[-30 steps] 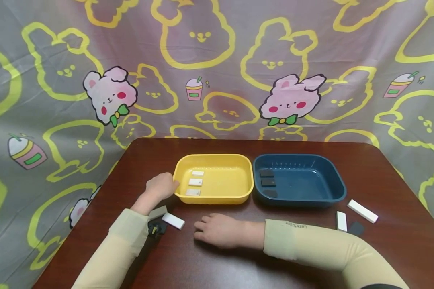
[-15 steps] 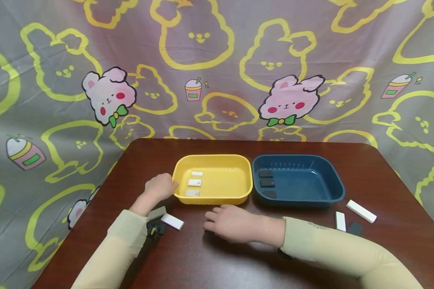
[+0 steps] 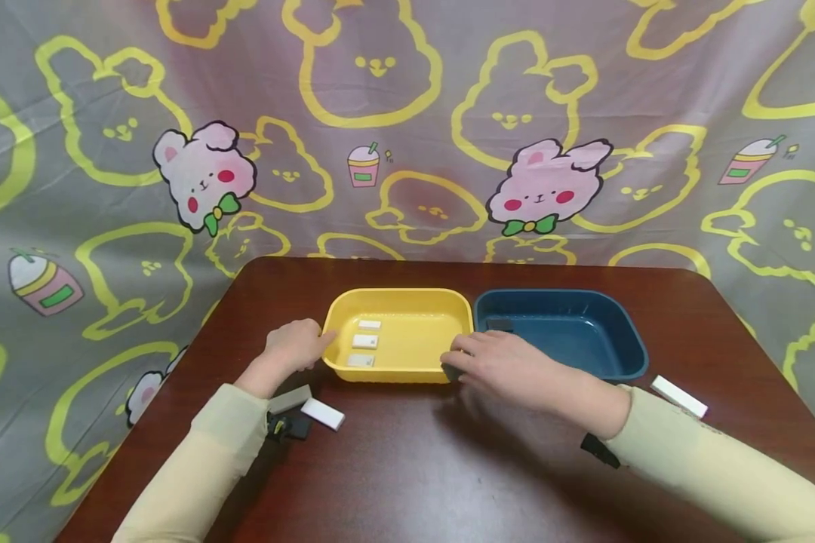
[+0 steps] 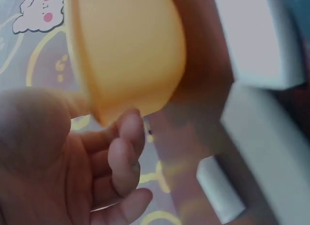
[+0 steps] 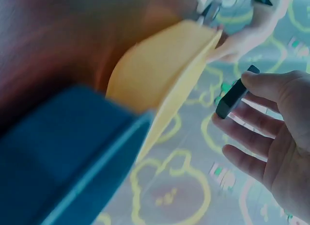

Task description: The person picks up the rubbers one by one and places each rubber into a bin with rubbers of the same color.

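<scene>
My left hand [image 3: 290, 348] pinches the left rim of the yellow tray [image 3: 401, 374], thumb over the inner side and fingers against the outer wall. Three white blocks [image 3: 364, 342] lie in a column inside that tray. Between thumb and fingertips my right hand [image 3: 509, 369] pinches a small black block [image 5: 235, 96]. That hand is raised at the front, where the yellow tray meets the blue tray [image 3: 577, 343]. One black block [image 3: 499, 325] shows inside the blue tray; the hand covers the part in front of it.
Beside my left wrist lie a white block [image 3: 323, 414], a paler grey block [image 3: 290, 399] and a dark piece [image 3: 299, 428]. A long white block [image 3: 679, 396] rests right of the blue tray, partly behind my right sleeve. A patterned curtain [image 3: 421, 151] hangs behind the table.
My right hand has risen from the table and moved right and away from me, carrying the black block toward the trays. My left hand stays at the yellow rim.
</scene>
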The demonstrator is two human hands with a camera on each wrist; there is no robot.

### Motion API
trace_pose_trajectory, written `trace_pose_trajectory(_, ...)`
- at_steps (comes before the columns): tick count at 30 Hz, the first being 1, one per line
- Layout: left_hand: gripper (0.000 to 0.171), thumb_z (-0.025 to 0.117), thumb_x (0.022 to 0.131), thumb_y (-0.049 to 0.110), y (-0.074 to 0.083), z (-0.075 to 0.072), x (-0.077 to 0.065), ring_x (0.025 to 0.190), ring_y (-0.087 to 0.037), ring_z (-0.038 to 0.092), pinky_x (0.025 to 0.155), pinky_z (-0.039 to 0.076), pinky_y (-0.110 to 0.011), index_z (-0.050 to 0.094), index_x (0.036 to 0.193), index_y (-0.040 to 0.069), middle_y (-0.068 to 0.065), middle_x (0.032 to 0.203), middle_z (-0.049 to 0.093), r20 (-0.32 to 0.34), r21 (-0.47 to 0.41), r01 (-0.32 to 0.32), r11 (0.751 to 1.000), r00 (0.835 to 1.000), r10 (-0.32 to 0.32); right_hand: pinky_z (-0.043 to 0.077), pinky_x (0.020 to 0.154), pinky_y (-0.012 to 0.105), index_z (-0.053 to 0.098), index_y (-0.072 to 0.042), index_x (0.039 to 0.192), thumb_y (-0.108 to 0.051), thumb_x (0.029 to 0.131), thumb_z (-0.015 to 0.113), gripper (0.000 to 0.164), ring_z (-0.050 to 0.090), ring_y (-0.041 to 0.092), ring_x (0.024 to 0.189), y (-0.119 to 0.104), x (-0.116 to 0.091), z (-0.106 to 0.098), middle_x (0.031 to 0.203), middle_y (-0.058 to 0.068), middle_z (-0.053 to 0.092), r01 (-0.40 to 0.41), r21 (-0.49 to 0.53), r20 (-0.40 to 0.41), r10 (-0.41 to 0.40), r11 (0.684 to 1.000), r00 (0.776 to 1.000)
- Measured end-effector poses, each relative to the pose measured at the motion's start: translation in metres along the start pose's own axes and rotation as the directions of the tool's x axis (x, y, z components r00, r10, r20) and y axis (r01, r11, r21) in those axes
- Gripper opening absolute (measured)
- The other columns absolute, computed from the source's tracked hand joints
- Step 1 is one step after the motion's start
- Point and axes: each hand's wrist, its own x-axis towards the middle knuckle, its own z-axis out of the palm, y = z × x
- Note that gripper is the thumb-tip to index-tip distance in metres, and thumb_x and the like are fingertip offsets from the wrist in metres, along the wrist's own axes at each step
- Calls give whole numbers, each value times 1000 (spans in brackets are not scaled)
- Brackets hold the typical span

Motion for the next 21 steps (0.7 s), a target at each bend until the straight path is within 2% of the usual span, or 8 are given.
trace_pose_trajectory(5,46,48,99,46,4,-17,3,54,-21,51,52,37,-34,59,74,9,-4,60,52,-122,33,-33,999,992,37,53,82,33,64,-12,121,-23,81,80,45,59,16,89,22,-12,-12,103,1,62,-63,-19,-50,62,998,997)
trace_pose_trajectory(7,41,51,98,44,8,-23,4,55,-21,50,51,37,-34,59,77,9,-4,61,51,-194,37,-84,996,977,90,53,79,33,64,-10,119,-21,80,81,44,58,16,86,31,-16,-15,100,1,61,-84,-33,-69,81,996,994)
trace_pose_trajectory(9,34,55,97,40,16,-28,3,56,-20,50,52,38,-33,61,83,10,-2,64,55,-258,26,-165,986,952,166,54,78,34,65,-9,118,-19,79,82,44,59,17,85,39,-20,-18,99,3,61,-109,-63,-83,104,992,991)
trace_pose_trajectory(11,26,58,97,36,29,-30,-1,57,-18,50,53,39,-34,63,90,11,0,70,59,-301,-3,-268,963,919,255,54,79,36,65,-7,118,-18,79,82,44,61,19,87,48,-25,-19,100,5,62,-142,-91,-91,134,986,987)
trace_pose_trajectory(14,18,61,96,32,51,-29,-10,63,-15,52,57,42,-33,65,97,14,4,81,64,-330,-45,-428,903,859,391,54,79,40,65,-5,118,-16,79,81,44,62,22,90,61,-31,-21,101,8,62,-205,-117,-83,196,972,977)
trace_pose_trajectory(17,14,62,96,28,73,-23,-17,69,-13,57,61,45,-31,65,97,15,6,84,64,-362,-45,-566,823,778,514,55,77,41,65,-4,117,-16,79,81,43,62,23,88,73,-36,-21,98,8,62,-244,-114,-71,237,963,969)
trace_pose_trajectory(20,11,62,95,26,93,-14,-20,74,-14,61,63,47,-28,65,96,15,6,85,65,-384,3,-656,755,696,607,55,74,39,65,-3,116,-15,79,82,43,62,23,85,84,-38,-17,95,8,61,-266,-120,-53,261,956,964)
trace_pose_trajectory(21,11,61,95,25,100,-10,-20,75,-15,63,63,47,-28,65,96,15,6,86,65,-382,19,-678,734,674,632,55,73,39,65,-3,115,-15,78,82,42,62,23,84,87,-39,-15,95,8,61,-276,-120,-44,272,954,961)
